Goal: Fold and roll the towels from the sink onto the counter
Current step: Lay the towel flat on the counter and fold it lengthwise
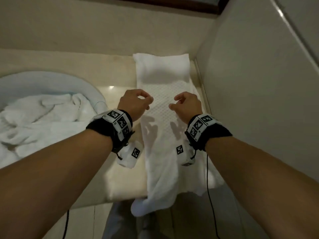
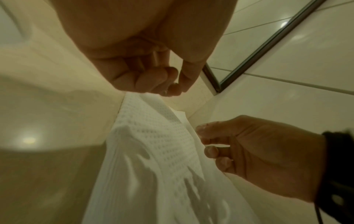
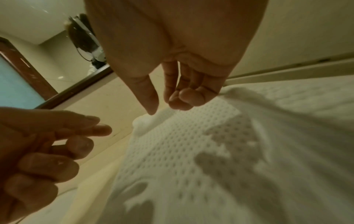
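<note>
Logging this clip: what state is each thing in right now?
Towel on counter: laid out in a long strip, near end hanging over the edge.
Towels in sink: crumpled heap.
Left hand: above strip, fingers curled, holding nothing.
Right hand: same.

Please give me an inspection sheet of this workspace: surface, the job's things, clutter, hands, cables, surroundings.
Surface: pale counter, glossy.
Job's things: long white towel lies folded lengthwise on the counter, its near end hanging over the front edge; crumpled white towels lie in the sink.
Clutter: nothing seen.
Hands: left hand and right hand hover above the long towel, fingers loosely curled, holding nothing.
Cables: a thin black cable hangs from the right wristband.
Surroundings: tiled wall at the right.
</note>
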Action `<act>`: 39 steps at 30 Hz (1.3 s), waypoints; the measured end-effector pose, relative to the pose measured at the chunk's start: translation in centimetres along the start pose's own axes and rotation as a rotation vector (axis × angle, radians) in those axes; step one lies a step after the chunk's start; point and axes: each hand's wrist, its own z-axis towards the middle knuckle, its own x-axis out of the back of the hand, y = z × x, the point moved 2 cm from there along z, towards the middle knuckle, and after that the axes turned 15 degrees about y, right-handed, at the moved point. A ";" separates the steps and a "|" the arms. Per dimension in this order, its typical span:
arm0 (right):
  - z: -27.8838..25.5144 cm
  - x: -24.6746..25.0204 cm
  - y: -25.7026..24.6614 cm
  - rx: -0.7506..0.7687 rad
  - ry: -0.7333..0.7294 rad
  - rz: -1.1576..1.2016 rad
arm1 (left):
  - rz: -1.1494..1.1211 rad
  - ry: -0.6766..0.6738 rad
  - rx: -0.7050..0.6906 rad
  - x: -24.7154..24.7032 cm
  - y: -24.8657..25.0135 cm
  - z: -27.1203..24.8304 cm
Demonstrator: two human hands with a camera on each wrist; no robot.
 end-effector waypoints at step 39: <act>-22.7 2.8 14.5 -0.171 -0.042 0.332 | 0.157 -0.049 0.006 -3.0 -9.9 -21.8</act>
